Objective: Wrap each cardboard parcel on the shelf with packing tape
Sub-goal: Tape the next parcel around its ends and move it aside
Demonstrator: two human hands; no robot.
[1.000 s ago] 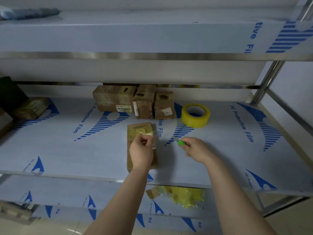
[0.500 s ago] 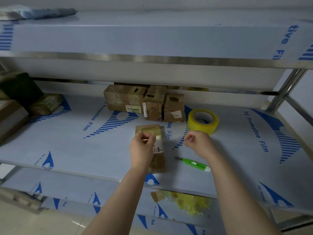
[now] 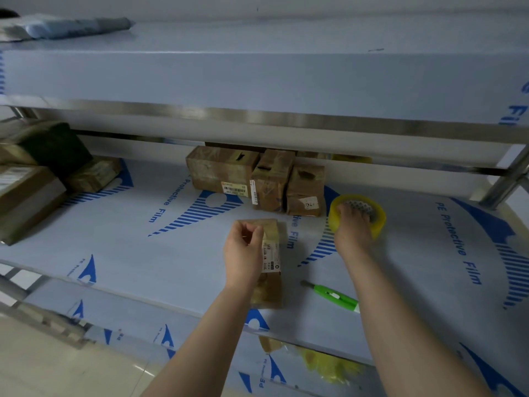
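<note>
Head view. My read of the step is fetching tape for the parcel. My right hand (image 3: 350, 227) is curled over the tape roll (image 3: 379, 220), fingers into the core and thumb side on the outer wall, so it grips the roll. The roll sits flat on the shelf (image 3: 171, 253), right of the parcel and apart from it. My left hand (image 3: 243, 247) pinches the far end of the parcel (image 3: 270, 279) with thumb against bent fingers; I cannot tell whether a loose tape end is in that pinch.

To do it well I'd lift the roll straight up, not drag it; find the free end before bringing it over; hold the parcel flat with the left hand so it doesn't skid on the slick film; start the strip on the far end and pull toward me. The green knife (image 3: 335, 296) lies near the front edge, just right of the parcel and close enough for the cut; mind the blade end.

The parcel is a long narrow brown box lying lengthwise away from me near the shelf's front edge; it has a white printed label along its right side and a yellowish glossy band across the far end, probably tape. Three parcels at the back (image 3: 223, 170) stand side by side, touching; more parcels on the left (image 3: 28, 190).
</note>
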